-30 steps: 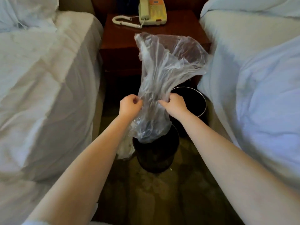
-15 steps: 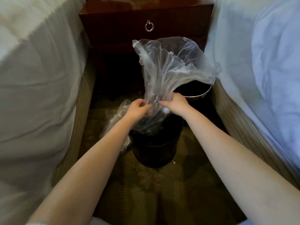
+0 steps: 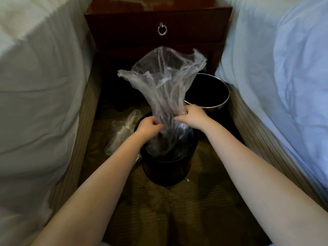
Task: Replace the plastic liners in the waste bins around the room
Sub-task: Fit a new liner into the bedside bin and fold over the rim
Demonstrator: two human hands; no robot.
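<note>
On the carpet (image 3: 177,210) stood a black bin (image 3: 168,169), with the lower end of a clear liner (image 3: 166,82) hanging inside it. The left hand (image 3: 148,126) and right hand (image 3: 192,115) each gripped the liner's gathered neck just above the rim, fingers curled tight, while its mouth flared upward. A crumpled plastic bag (image 3: 122,132) lay just left of the bin. Beyond stood a second bin (image 3: 225,102), before the nightstand (image 3: 159,16).

Liner (image 3: 165,86): thin clear crinkled plastic. Nightstand (image 3: 159,20): glossy dark wood. Far bin rim (image 3: 224,103): shiny metal.
</note>
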